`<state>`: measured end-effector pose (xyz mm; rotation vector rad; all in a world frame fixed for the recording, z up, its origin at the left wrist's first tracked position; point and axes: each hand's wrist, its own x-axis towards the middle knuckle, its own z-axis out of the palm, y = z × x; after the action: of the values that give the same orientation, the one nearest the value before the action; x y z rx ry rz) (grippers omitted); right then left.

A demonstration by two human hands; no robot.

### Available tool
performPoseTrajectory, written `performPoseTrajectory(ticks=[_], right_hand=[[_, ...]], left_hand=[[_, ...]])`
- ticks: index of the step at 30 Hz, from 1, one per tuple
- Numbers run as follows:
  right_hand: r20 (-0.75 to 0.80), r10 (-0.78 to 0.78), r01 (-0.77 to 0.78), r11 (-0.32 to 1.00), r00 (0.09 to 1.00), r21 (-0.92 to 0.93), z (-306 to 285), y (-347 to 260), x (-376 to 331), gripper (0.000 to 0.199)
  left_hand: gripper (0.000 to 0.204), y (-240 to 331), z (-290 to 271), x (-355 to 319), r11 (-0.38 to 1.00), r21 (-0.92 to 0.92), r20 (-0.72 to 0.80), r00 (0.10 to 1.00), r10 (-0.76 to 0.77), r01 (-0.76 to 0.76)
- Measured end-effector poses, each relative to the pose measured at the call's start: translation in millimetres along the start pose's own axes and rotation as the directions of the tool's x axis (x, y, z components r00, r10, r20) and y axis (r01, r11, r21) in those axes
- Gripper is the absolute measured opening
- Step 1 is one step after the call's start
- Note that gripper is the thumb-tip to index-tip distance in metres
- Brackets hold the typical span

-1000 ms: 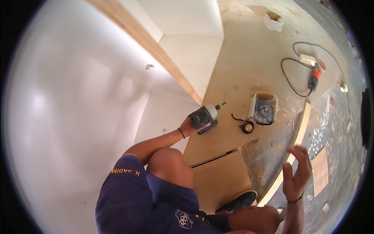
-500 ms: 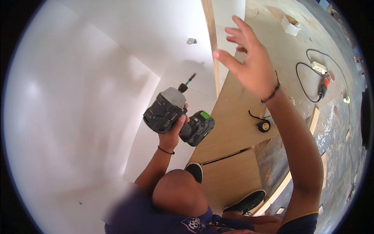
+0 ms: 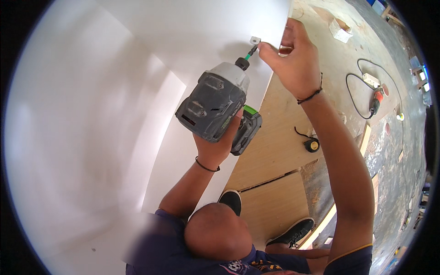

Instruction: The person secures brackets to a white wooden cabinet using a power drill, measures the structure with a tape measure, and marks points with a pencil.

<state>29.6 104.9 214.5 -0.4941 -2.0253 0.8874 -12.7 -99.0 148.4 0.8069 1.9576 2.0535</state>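
My left hand (image 3: 214,149) is wrapped around the grip of a dark grey cordless impact driver (image 3: 213,98). The driver's bit (image 3: 250,54), banded in green, points up to the right, its tip at or very near a small metal bracket (image 3: 255,40) on the white panel (image 3: 197,27). Whether tip and bracket touch, I cannot tell. My right hand (image 3: 298,62) grips the panel's right edge, thumb on the white face beside the bracket and bit, other fingers partly hidden behind the edge.
A black-and-yellow tape measure (image 3: 311,145) lies on the plywood sheet (image 3: 266,137). Farther right are a corded red-and-black power tool (image 3: 376,101), a white power strip (image 3: 371,80) and a pale box (image 3: 340,30). My dark shoes (image 3: 293,231) stand on plywood.
My left hand has raised the impact driver up and right, bringing its bit to the bracket. My right hand, spread in the air before, has closed on the panel's edge.
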Motion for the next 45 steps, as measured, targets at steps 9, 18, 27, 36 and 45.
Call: performPoseTrajectory(ticks=[9, 18, 27, 36, 45], right_hand=[[-0.023, -0.006, 0.005, 0.999, 1.0, -0.043, 3.1, -1.0, 1.1, 0.052], [-0.027, -0.008, 0.007, 0.999, 1.0, -0.038, 2.9, 2.7, 0.8, 0.053], [0.013, 0.031, -0.031, 1.0, 0.999, 0.004, 0.7, -2.5, 1.3, 0.056], [0.023, -0.01, 0.014, 0.984, 1.0, -0.177, 1.0, 6.7, 5.0, 0.056], [-0.01, -0.032, 0.031, 0.996, 0.999, -0.088, 2.2, 11.7, 5.5, 0.053]], left_hand=[[0.034, 6.1, 4.9, 7.5, 1.0, 0.01, -0.051, 0.999, 0.009, -0.008], [0.043, 1.7, 7.7, 9.4, 0.998, 0.008, -0.041, 0.997, -0.063, 0.063], [0.046, 6.7, 9.9, 7.1, 0.99, 0.134, -0.055, 0.997, 0.052, -0.044], [0.026, 9.8, 11.2, 7.3, 0.976, 0.177, -0.039, 0.99, 0.137, -0.128], [0.026, 11.3, 16.2, 8.6, 0.996, 0.053, -0.023, 0.997, 0.077, -0.076]])
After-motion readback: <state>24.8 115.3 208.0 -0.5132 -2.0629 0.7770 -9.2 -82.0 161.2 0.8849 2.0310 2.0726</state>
